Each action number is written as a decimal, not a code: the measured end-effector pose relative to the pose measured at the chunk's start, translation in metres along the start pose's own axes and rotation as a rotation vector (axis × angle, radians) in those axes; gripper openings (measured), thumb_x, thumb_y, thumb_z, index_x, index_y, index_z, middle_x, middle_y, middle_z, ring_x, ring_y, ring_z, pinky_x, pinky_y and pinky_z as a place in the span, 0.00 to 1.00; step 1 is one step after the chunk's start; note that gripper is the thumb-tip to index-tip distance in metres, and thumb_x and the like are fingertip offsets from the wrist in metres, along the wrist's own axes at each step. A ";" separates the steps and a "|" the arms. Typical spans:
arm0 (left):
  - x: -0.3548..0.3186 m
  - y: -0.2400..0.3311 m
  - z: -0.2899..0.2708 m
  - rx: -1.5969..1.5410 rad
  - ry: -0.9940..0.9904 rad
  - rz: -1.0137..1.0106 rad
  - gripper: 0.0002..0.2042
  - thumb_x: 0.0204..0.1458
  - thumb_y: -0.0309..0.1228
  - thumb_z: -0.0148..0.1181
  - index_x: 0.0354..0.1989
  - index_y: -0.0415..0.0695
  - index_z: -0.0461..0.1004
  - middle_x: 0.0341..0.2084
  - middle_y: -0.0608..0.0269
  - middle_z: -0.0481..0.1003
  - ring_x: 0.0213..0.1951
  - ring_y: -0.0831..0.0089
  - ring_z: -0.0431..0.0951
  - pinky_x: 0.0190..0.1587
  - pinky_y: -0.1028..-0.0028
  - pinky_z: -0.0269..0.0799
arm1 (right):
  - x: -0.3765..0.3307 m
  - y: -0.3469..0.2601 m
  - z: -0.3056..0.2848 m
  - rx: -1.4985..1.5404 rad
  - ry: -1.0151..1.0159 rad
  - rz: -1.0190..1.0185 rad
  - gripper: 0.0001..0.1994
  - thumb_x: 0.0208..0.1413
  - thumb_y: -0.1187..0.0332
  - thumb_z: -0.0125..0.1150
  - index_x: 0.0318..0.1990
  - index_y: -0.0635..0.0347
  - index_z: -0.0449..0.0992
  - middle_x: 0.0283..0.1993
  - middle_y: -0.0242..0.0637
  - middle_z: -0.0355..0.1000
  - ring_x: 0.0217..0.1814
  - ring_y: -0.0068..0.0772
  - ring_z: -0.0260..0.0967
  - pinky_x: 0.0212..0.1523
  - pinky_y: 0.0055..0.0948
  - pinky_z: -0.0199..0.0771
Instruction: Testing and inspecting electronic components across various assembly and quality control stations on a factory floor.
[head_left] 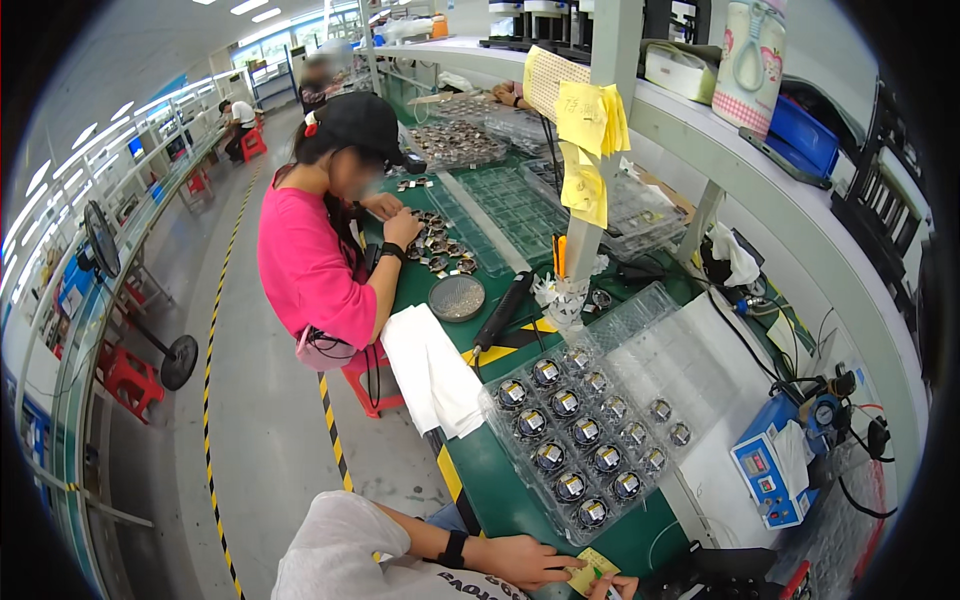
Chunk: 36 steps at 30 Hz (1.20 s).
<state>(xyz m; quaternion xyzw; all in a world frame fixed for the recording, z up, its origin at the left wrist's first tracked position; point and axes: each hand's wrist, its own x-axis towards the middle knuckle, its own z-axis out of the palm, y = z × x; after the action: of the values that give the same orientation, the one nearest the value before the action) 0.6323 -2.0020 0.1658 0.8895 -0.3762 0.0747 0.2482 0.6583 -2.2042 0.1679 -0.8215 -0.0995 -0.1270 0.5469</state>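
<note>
My left hand [522, 561], with a black band on its wrist, lies low and its stretched fingers reach the edge of a yellow sticky note [590, 567]. At that note, my right hand [622, 583] comes in at the lower edge, partly cut off, its fingers closed around a pen [600, 575] with a green tip part. Just beyond both hands stands a clear plastic tray [533, 487] on the green mat; its pockets hold several round black parts with pale labels.
Ahead, a person in a pink top [315, 260] works over small metal parts. A white cloth [428, 370] hangs over the table edge. To the right are a blue control box [768, 470] and a shelf post [612, 100] with yellow notes. An electric screwdriver [505, 310] lies beyond the tray.
</note>
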 end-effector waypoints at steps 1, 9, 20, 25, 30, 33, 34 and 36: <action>0.000 0.000 0.000 -0.001 -0.004 0.005 0.18 0.41 0.30 0.55 0.43 0.44 0.64 0.58 0.62 0.57 0.25 0.73 0.69 0.21 0.76 0.68 | 0.001 -0.002 0.000 0.016 -0.005 0.027 0.09 0.51 0.73 0.57 0.24 0.63 0.63 0.19 0.34 0.57 0.21 0.23 0.52 0.21 0.25 0.58; 0.001 -0.001 -0.002 0.002 0.053 -0.002 0.15 0.43 0.30 0.54 0.42 0.45 0.64 0.57 0.64 0.59 0.27 0.74 0.71 0.21 0.77 0.68 | 0.002 -0.011 0.000 0.077 -0.013 0.125 0.09 0.51 0.74 0.57 0.25 0.63 0.63 0.19 0.33 0.59 0.21 0.22 0.53 0.22 0.25 0.58; -0.001 -0.001 0.003 0.045 -0.009 -0.002 0.19 0.42 0.32 0.55 0.44 0.46 0.63 0.58 0.64 0.56 0.26 0.76 0.70 0.21 0.78 0.67 | 0.003 -0.024 0.001 0.178 -0.003 0.203 0.10 0.52 0.71 0.58 0.26 0.62 0.63 0.20 0.32 0.59 0.22 0.21 0.53 0.22 0.24 0.58; -0.001 -0.001 0.003 0.055 0.004 0.010 0.20 0.41 0.33 0.56 0.45 0.47 0.63 0.59 0.64 0.56 0.26 0.75 0.70 0.21 0.78 0.67 | 0.002 -0.021 0.001 0.215 -0.001 0.210 0.10 0.52 0.71 0.58 0.26 0.62 0.63 0.20 0.32 0.58 0.21 0.20 0.52 0.21 0.24 0.57; -0.001 -0.001 0.003 0.037 -0.006 0.003 0.20 0.41 0.32 0.56 0.45 0.46 0.63 0.59 0.63 0.56 0.26 0.75 0.70 0.21 0.77 0.68 | 0.002 -0.021 0.002 0.209 0.004 0.182 0.09 0.52 0.72 0.58 0.26 0.62 0.63 0.20 0.32 0.58 0.21 0.20 0.51 0.21 0.24 0.56; -0.002 -0.001 0.006 0.019 0.006 -0.004 0.20 0.41 0.32 0.56 0.45 0.46 0.63 0.59 0.63 0.56 0.26 0.74 0.70 0.21 0.77 0.68 | 0.003 -0.022 0.002 0.210 0.000 0.180 0.09 0.52 0.73 0.58 0.26 0.62 0.63 0.20 0.32 0.57 0.22 0.21 0.51 0.21 0.24 0.56; -0.002 -0.001 0.005 0.020 0.008 -0.001 0.20 0.41 0.32 0.56 0.45 0.46 0.63 0.59 0.62 0.56 0.26 0.74 0.70 0.21 0.77 0.68 | 0.003 -0.024 0.002 0.213 -0.005 0.179 0.09 0.52 0.73 0.57 0.26 0.62 0.63 0.20 0.32 0.57 0.22 0.21 0.51 0.21 0.24 0.57; -0.002 -0.003 0.003 0.024 0.013 0.001 0.20 0.41 0.32 0.55 0.45 0.46 0.63 0.59 0.61 0.56 0.26 0.73 0.70 0.21 0.76 0.68 | 0.004 -0.022 0.003 0.220 -0.017 0.177 0.09 0.52 0.73 0.57 0.26 0.62 0.63 0.20 0.32 0.57 0.22 0.21 0.51 0.22 0.24 0.57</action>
<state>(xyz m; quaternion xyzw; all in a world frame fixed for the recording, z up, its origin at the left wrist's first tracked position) 0.6328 -2.0007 0.1612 0.8918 -0.3739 0.0853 0.2399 0.6561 -2.1929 0.1876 -0.7631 -0.0445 -0.0597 0.6420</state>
